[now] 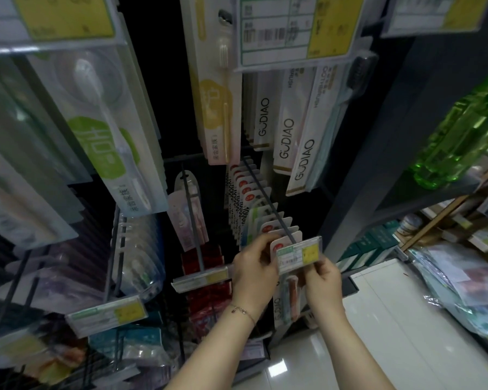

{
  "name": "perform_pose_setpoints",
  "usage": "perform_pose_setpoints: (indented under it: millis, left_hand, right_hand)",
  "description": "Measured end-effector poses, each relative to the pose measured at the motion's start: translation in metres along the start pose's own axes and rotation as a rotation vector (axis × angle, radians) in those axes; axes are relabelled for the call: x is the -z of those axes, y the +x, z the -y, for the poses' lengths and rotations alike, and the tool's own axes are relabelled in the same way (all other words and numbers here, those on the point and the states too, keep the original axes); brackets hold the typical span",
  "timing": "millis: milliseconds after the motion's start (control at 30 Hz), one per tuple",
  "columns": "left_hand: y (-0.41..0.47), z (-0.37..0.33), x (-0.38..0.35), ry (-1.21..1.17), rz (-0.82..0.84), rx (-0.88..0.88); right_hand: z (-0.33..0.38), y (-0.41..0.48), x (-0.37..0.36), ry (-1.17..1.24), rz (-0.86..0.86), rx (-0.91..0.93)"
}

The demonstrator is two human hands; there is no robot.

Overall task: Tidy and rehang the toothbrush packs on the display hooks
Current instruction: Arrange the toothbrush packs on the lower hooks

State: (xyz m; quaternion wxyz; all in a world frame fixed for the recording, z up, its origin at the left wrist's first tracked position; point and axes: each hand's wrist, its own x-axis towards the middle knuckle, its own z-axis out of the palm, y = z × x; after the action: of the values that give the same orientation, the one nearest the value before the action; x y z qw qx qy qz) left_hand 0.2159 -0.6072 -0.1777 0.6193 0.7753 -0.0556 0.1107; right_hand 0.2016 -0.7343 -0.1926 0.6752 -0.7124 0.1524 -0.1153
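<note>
A long display hook carries a row of several toothbrush packs with red-and-white card tops. At its front end sits a price tag holder with a yellow label. My left hand grips the frontmost pack at its card top, just behind the tag. My right hand pinches the same pack and the tag's lower edge from the right. The pack hangs down between my hands, partly hidden by them.
Neighbouring hooks hold a pink pack, GUDIAO packs above, and clear-boxed brushes to the left. A dark shelf upright stands right of the hook, with green bottles beyond. A white counter lies lower right.
</note>
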Motion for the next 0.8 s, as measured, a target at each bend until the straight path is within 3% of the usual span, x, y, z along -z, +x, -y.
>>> perform_pose_setpoints:
  millis: [333,633,800]
  left_hand:
    - [-0.004,0.007,0.012,0.014,-0.101,-0.134]
    - [0.02,0.039,0.002,-0.021,-0.251,0.13]
    - [0.044,0.047,0.005,-0.09,-0.188,0.163]
  right_hand:
    - [-0.003,-0.001,0.003,-0.023,0.022,0.016]
    - [-0.01,-0.008,0.013,-0.031,0.009,0.017]
    - [-0.015,-0.013,0.019,-0.052,0.039,0.02]
